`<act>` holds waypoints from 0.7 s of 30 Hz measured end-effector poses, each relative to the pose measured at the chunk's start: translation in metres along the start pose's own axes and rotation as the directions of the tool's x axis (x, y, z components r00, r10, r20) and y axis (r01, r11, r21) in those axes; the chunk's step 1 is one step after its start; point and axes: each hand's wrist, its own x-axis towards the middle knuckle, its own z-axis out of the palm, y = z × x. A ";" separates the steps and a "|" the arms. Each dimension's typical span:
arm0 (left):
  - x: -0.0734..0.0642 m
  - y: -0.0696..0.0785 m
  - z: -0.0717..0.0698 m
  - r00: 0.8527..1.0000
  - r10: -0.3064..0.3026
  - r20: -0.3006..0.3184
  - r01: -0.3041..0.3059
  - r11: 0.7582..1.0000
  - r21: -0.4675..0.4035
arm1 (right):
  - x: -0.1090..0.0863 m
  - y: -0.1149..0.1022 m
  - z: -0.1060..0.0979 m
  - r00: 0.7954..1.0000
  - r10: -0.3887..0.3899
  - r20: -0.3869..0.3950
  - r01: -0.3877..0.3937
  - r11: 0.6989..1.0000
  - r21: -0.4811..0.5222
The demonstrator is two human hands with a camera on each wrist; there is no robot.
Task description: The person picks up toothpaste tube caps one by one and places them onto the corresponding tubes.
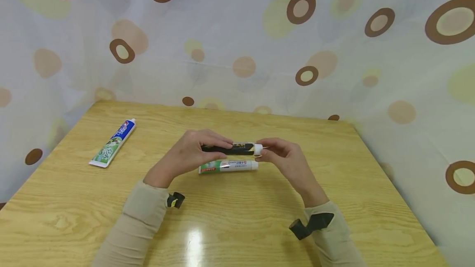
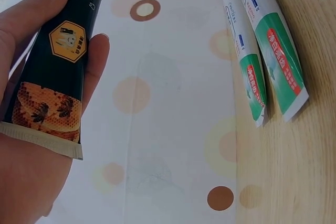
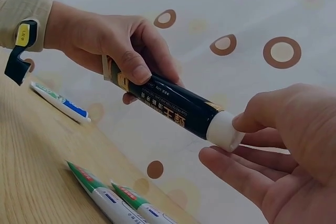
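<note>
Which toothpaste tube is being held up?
The white-capped black tube, gripped in the left hand; the other, lighter tubes lie on the table.

Three-sided nook: spotted sheeting (image 1: 222, 32) around wooden table (image 1: 245, 213)

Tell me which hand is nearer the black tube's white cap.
Right. The right hand pinches the white cap; the left hand grips the black tube farther back, toward its flat end.
</note>
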 end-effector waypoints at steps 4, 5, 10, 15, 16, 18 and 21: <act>0.001 0.001 0.000 1.000 0.010 0.005 -0.010 1.000 0.003 | 0.000 0.000 0.000 1.000 0.000 -0.008 0.000 1.000 -0.025; 0.001 0.001 0.000 1.000 0.011 0.006 -0.011 1.000 -0.001 | 0.000 -0.001 0.000 1.000 -0.001 -0.017 0.001 0.999 -0.039; 0.001 0.002 0.001 1.000 0.006 0.008 -0.006 1.000 -0.013 | -0.001 -0.002 0.001 0.999 -0.014 -0.037 0.013 0.999 -0.050; 0.002 0.003 0.000 1.000 0.012 0.002 -0.012 1.000 -0.003 | 0.000 -0.003 0.000 0.999 -0.021 -0.028 0.020 1.000 -0.017; 0.002 0.003 -0.001 1.000 0.013 0.000 -0.013 1.000 0.000 | 0.000 -0.003 0.000 0.999 -0.019 -0.026 0.018 1.000 -0.014; 0.002 0.003 -0.001 1.000 0.019 -0.002 -0.019 1.000 0.005 | 0.000 -0.003 0.000 1.000 -0.013 -0.018 0.013 1.000 -0.002; 0.001 0.003 0.000 1.000 0.018 0.000 -0.018 1.000 0.002 | -0.001 -0.002 0.000 1.000 -0.011 -0.006 0.011 1.000 0.002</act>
